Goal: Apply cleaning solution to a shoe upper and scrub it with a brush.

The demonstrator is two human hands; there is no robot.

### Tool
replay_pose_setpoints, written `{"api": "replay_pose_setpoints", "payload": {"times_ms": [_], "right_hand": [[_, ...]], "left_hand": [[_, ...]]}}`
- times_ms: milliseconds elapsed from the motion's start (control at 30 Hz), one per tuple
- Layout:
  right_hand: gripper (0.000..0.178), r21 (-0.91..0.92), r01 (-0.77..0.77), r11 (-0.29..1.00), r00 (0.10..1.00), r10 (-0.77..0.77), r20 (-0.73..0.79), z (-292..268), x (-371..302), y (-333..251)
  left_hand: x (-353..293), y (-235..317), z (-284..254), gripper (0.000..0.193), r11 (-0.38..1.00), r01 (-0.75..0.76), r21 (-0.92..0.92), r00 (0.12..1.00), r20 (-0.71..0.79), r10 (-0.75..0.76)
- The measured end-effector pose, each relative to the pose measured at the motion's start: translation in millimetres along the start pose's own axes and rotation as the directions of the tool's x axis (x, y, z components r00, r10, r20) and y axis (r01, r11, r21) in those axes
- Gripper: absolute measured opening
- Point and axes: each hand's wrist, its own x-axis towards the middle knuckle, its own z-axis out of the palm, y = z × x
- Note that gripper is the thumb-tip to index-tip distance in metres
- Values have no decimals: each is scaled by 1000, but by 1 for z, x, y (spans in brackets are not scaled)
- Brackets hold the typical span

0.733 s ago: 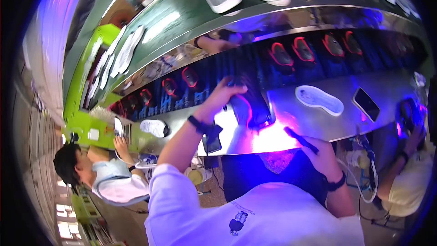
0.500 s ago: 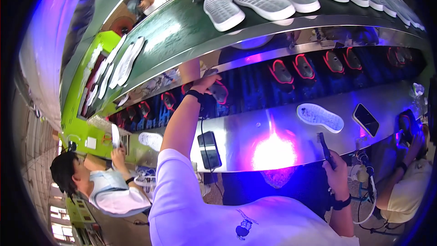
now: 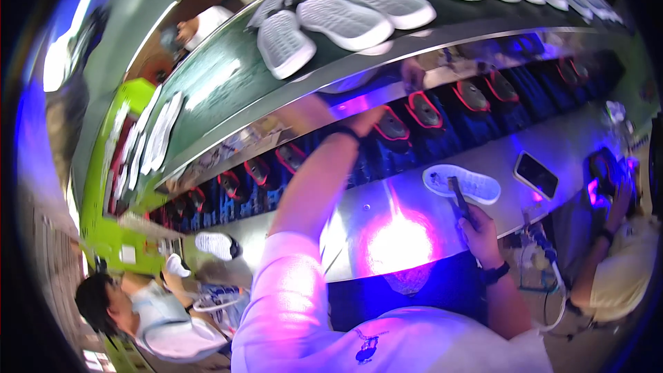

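Note:
My left hand [image 3: 368, 121] reaches across to the dark blue rack and is at the near-left edge of a grey shoe upper with a red-orange rim [image 3: 392, 126]; its fingers are smeared by motion, so I cannot tell whether they grip it. In my right hand [image 3: 478, 233] is a dark-handled brush [image 3: 460, 200], held upright with its head over a white shoe sole [image 3: 476, 186] lying on the metal bench [image 3: 366, 235]. Whether the brush touches the sole is unclear. More red-rimmed shoe uppers [image 3: 425, 109] stand in a row along the rack.
A bright pink-white light glows on the bench [image 3: 400, 242]. A phone [image 3: 536, 174] lies right of the sole. Several white soles [image 3: 345, 22] line the green shelf above. Co-workers sit at left [image 3: 179, 318] and right [image 3: 625, 262]; another white sole [image 3: 216, 245] lies toward the left one.
My left hand has moved right, from one shoe upper to another farther along the row. My right hand has brought the brush up over the white sole. The view has turned slightly.

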Motion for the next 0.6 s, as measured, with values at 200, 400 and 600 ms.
{"api": "replay_pose_setpoints", "payload": {"times_ms": [200,400,600], "right_hand": [[35,31,-42,999,999,42,4,6,-8,-4],[35,-127,130,983,991,-130,9,-6,-4,21],[35,-126,40,991,998,-34,49,-6,-2,-9]], "left_hand": [[17,17,44,53,795,591,135,794,76,-603],[-13,-23,-6,44,873,465,-148,878,204,-434],[-49,-93,-52,42,904,406,132,910,33,-413]]}}
